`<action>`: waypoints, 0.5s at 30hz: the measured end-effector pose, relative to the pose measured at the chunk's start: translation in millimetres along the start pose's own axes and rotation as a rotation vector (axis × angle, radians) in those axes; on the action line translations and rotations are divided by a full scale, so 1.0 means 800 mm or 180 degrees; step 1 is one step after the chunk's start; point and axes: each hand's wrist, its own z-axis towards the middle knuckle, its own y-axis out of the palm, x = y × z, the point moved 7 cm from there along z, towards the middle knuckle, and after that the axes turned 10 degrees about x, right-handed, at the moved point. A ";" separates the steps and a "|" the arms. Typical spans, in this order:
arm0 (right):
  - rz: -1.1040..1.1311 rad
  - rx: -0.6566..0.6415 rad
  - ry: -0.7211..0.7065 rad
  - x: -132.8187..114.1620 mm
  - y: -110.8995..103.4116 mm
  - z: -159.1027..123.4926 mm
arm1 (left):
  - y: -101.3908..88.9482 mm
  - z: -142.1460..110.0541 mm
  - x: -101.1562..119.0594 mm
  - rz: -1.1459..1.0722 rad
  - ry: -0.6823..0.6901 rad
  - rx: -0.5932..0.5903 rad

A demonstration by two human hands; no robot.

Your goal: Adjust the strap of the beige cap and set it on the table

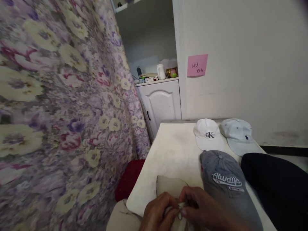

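Note:
A beige cap (169, 185) with a thin dark edge lies at the front of the table, its brim pointing away from me. Over its near side, my left hand (158, 211) and my right hand (201, 205) meet with bent fingers. Both pinch a narrow pale strap (181, 207) between thumb and fingertips; a small loop hangs below it. My fingers cover most of the strap and the cap's near part. Just right of my right hand lies a grey cap (223, 179) with "Always" lettering.
Behind the grey cap sit a white cap (208, 133) with "CK" lettering and a pale blue cap (238, 134). A black cap (274, 179) lies at the table's right. A floral curtain (72, 112) hangs left, beside a red seat (131, 176). The table (168, 150) meets the wall.

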 end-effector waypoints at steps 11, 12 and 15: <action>0.0935 -0.0325 0.0081 0.018 0.020 0.000 | -0.006 -0.001 0.003 -0.0090 0.0310 0.0073; 0.1083 -0.0336 0.0096 0.018 0.022 -0.001 | -0.006 -0.001 0.005 -0.0056 0.0389 0.0108; 0.1427 -0.0287 0.0140 0.018 0.021 -0.003 | -0.011 -0.006 0.014 0.0158 0.0910 0.0415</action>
